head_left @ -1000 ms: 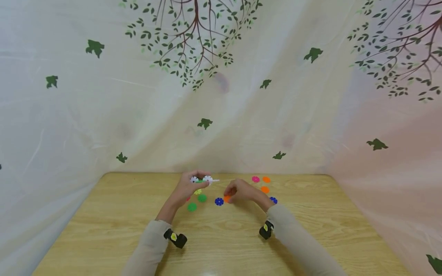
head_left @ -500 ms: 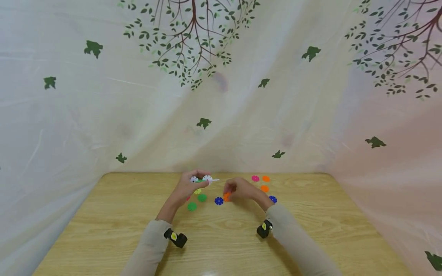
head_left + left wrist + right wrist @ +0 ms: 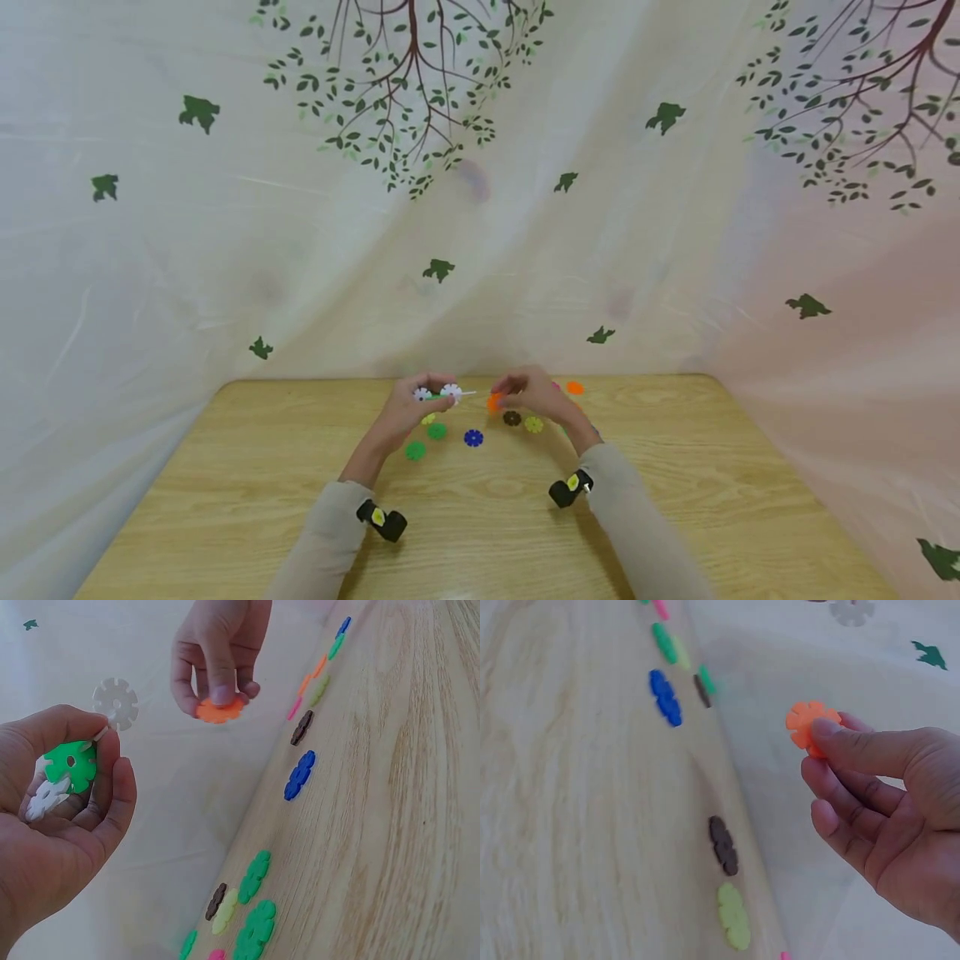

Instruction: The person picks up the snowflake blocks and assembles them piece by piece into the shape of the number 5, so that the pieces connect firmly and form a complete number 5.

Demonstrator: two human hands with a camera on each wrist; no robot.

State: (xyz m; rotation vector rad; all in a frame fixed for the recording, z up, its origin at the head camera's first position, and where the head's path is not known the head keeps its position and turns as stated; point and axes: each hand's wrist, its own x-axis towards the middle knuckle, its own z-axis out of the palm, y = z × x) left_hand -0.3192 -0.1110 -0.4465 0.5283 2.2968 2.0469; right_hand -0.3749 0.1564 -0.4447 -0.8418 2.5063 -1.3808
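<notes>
In the left wrist view my left hand curls round joined notched discs: a green disc, a white disc and a paler white disc sticking out past the fingertips. My right hand pinches an orange disc between thumb and index finger, the other fingers loosely bent. In the head view the orange disc is just right of the white disc's edge, apart from it, above the table. Beneath the right hand lie a brown disc and a yellow disc.
A blue disc lies on the wooden table between the hands. Green discs and a pale yellow one lie by the left hand. Another orange disc is at the back right. A printed curtain hangs behind the table.
My right hand has lifted the orange disc from the table, up and away from the blue disc. The brown and yellow discs now show beneath it. The left hand has barely moved.
</notes>
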